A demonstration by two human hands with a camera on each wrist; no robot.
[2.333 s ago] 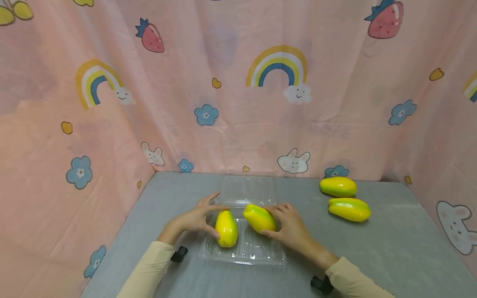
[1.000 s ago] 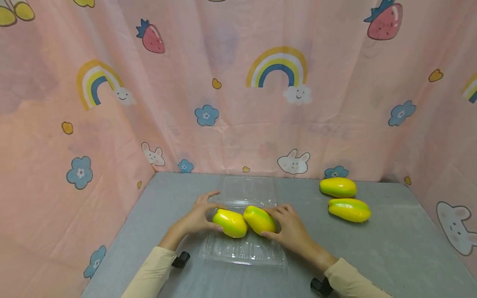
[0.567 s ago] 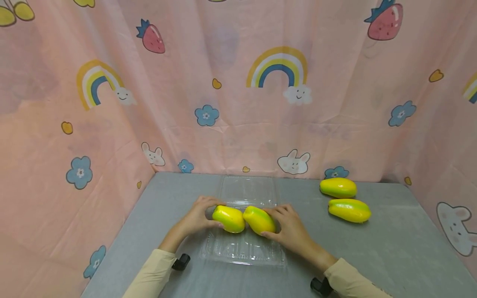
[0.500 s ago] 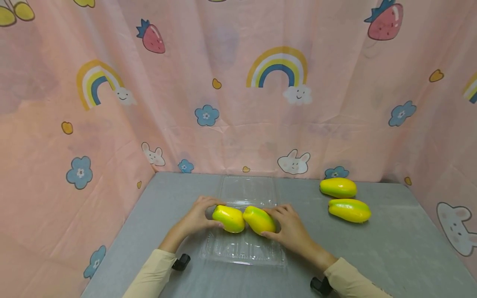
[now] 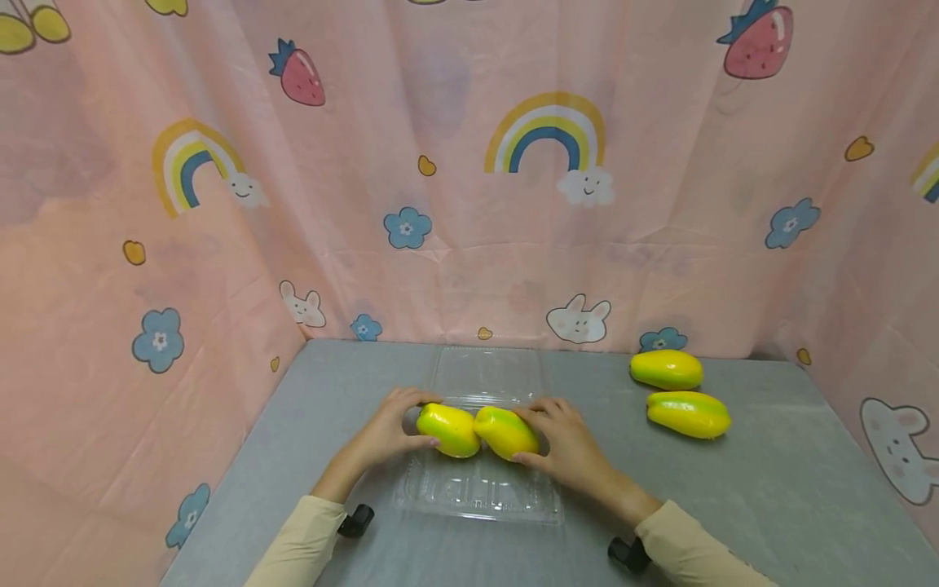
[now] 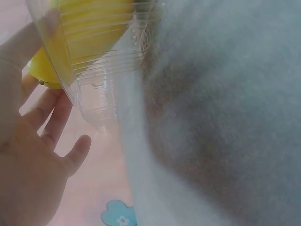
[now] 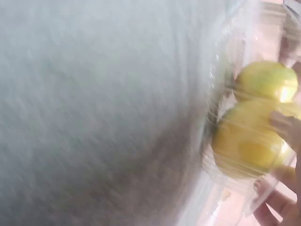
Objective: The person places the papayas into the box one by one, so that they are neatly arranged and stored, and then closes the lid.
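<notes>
A: Yellow-green fruit pair: left fruit (image 5: 448, 430) and right fruit (image 5: 506, 433) now lie end to end, touching, at the far side of the clear plastic tray (image 5: 477, 497). Two seconds back the left one stood lengthwise, apart.

B: Grips?

A: Left hand (image 5: 386, 428) curls round the left fruit; right hand (image 5: 568, 444) curls round the right one. Both have nudged slightly farther back.

B: Meaning?

A: Judged: near half of the tray is freed. Two more fruits (image 5: 666, 368) (image 5: 688, 412) wait on the table (image 5: 770, 489), well apart.
</notes>
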